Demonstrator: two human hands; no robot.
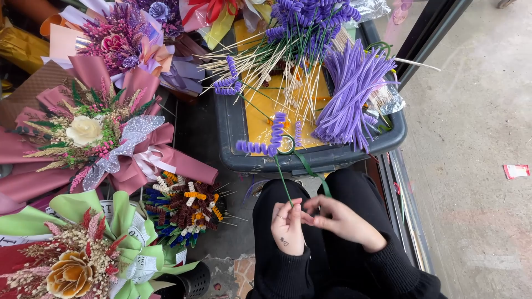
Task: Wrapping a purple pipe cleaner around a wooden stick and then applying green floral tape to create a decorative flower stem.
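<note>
both hands over lap: left hand [287, 225] pinches green stem [283, 182] of purple coiled flower [267, 143], right hand [342, 220] grips green tape [311, 170] beside it. dark bin [332, 156] of purple sticks [353, 94] just ahead.

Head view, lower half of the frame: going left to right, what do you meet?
Green-wrapped bouquet → pot of multicoloured curled stems → left hand on a green stem → right hand → small red-and-white scrap on the concrete floor.
</note>
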